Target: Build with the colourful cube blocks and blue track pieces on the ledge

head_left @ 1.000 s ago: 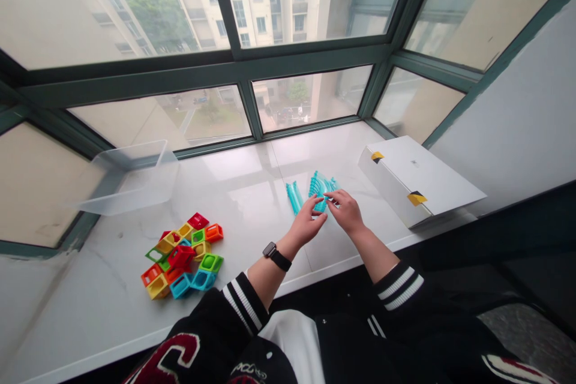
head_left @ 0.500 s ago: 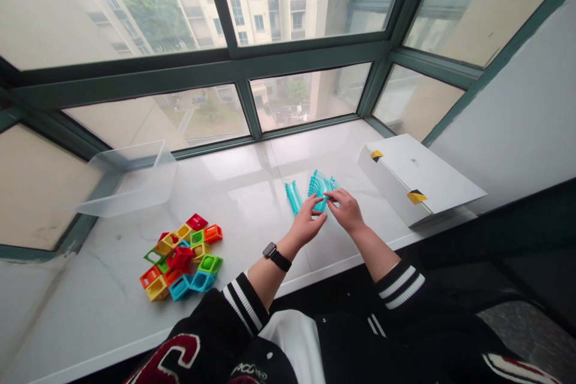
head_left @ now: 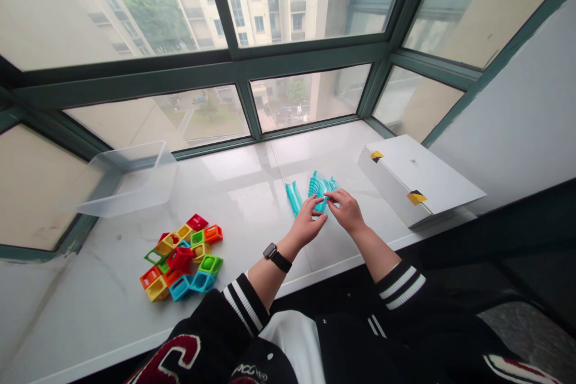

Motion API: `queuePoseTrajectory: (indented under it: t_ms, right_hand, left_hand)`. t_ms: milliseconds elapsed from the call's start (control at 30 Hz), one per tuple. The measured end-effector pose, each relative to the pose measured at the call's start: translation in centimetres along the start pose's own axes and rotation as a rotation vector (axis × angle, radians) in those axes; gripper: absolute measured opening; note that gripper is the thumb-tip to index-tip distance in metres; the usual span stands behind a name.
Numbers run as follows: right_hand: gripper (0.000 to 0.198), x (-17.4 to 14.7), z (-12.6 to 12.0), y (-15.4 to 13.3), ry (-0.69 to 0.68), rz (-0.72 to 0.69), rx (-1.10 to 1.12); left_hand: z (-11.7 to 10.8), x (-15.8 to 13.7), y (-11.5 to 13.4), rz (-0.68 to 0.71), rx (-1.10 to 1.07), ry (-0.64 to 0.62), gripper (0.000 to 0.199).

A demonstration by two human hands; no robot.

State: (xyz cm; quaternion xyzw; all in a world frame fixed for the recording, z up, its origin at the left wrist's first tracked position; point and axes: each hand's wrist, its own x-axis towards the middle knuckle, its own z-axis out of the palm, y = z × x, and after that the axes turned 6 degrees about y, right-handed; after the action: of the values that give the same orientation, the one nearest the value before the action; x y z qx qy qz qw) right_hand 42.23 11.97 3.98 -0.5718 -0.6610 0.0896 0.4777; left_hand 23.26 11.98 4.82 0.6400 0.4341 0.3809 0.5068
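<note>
Over the countertop my left hand (head_left: 308,224) has its thumb and fingers bent around the near end of the translucent teal curved track pieces (head_left: 318,183). My right hand (head_left: 345,210) pinches at the right side of the same pieces with thumb and index finger. Both sets of fingertips almost meet, partly covering the pieces, so how many there are is hard to see. Just left of them lies a straight teal track piece (head_left: 294,198), apart from the curved ones and close to my left fingers.
A pile of coloured plastic blocks (head_left: 182,258) lies on the left of the white countertop (head_left: 252,192). Behind it stands a clear plastic bin (head_left: 130,192). A white box (head_left: 418,174) with yellow-black tape sits at the right. Windows border the back.
</note>
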Motion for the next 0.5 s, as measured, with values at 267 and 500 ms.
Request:
queuePoseTrajectory:
  t_ms: [267, 500]
  right_hand:
    - [0.026, 0.0, -0.2, -0.2, -0.002, -0.006, -0.015]
    - [0.052, -1.5, -0.5, 0.2, 0.04, 0.061, -0.012]
  left_hand:
    - [0.1, -0.3, 0.4, -0.01, 0.001, -0.007, 0.052]
    - [-2.4, -2.4, 1.1, 0.102, 0.095, 0.001, 0.047]
